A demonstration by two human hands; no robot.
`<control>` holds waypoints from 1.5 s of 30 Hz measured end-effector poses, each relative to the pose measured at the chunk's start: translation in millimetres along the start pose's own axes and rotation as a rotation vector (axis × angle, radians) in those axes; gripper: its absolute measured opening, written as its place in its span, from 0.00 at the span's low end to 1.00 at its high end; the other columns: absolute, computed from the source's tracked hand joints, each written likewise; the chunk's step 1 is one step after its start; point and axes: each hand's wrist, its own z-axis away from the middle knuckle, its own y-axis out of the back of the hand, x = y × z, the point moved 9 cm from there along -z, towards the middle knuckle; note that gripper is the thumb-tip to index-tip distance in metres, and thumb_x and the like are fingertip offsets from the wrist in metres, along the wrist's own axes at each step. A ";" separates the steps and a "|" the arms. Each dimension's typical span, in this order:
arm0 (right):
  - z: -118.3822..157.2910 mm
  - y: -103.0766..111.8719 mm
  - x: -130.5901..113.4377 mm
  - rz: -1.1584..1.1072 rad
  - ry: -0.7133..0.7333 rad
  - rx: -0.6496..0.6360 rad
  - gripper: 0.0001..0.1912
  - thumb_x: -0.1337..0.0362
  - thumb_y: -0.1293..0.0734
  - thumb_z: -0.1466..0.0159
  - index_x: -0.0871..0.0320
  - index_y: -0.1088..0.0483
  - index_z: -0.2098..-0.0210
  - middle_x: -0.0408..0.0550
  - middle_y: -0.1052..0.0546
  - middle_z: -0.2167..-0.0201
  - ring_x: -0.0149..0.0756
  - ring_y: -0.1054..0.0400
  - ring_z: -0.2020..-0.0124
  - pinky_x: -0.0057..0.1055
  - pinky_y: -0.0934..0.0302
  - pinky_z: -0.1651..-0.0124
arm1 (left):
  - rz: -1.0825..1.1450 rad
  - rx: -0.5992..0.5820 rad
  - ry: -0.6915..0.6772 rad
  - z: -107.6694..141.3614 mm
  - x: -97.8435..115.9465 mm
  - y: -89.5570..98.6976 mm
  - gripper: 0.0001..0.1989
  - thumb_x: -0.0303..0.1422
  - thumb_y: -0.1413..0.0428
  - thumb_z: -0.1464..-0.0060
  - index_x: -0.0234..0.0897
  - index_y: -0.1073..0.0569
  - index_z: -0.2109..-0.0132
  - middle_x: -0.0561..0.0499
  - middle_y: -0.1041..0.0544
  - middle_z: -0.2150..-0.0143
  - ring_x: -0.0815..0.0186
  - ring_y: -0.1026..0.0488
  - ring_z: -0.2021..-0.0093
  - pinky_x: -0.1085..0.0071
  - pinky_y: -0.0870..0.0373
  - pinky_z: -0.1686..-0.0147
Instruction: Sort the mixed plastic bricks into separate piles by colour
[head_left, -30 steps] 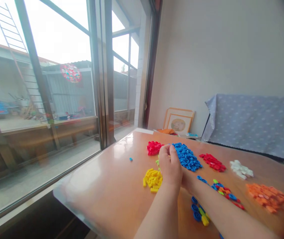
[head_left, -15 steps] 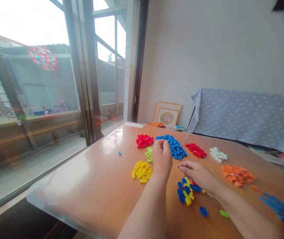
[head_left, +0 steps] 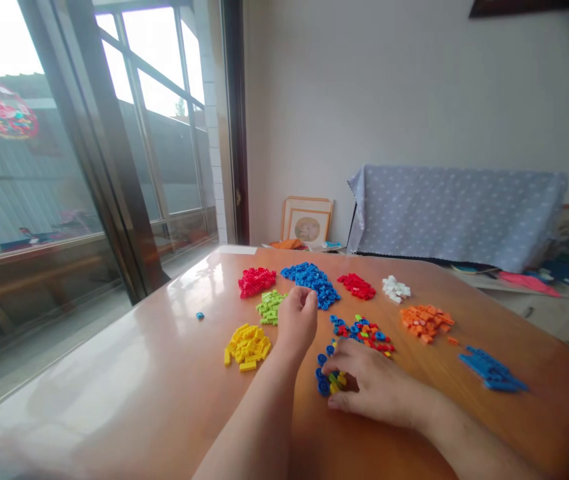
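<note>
My left hand (head_left: 298, 323) is held above the table with its fingers curled together; whatever may be between them is hidden. It hovers in front of the blue brick pile (head_left: 312, 283), just right of the light green bricks (head_left: 268, 307). Lower down, my right hand (head_left: 374, 383) reaches over a loose group of blue round pieces (head_left: 323, 387) and yellow bricks (head_left: 340, 379). Its thumb and fingers are apart around these pieces, and the hand covers part of the group. Behind it lies a mixed heap of small red, blue and orange pieces (head_left: 372, 333).
Yellow bricks (head_left: 247, 347) lie to the left, and dark pink-red ones (head_left: 256, 282) farther back. Red (head_left: 357, 287), white (head_left: 396, 288) and orange (head_left: 425, 323) piles spread rightward, with long blue pieces (head_left: 492, 369) beyond. One small blue piece (head_left: 200, 315) sits alone on the brown table (head_left: 139, 387).
The camera view has swung right. My right hand has come down toward me over the blue and yellow pieces, its fingers spreading, uncovering the mixed heap. My left hand stays closed near the blue pile.
</note>
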 end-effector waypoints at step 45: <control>-2.3 16.8 105.8 -0.508 -0.337 0.398 0.17 0.50 0.39 0.37 0.56 0.27 0.66 0.41 0.27 0.76 0.33 0.35 0.73 0.27 0.43 0.70 | -0.383 0.031 -0.141 7.9 2.6 12.7 0.07 0.37 0.43 0.47 0.39 0.26 0.64 0.48 0.25 0.63 0.61 0.29 0.61 0.68 0.36 0.62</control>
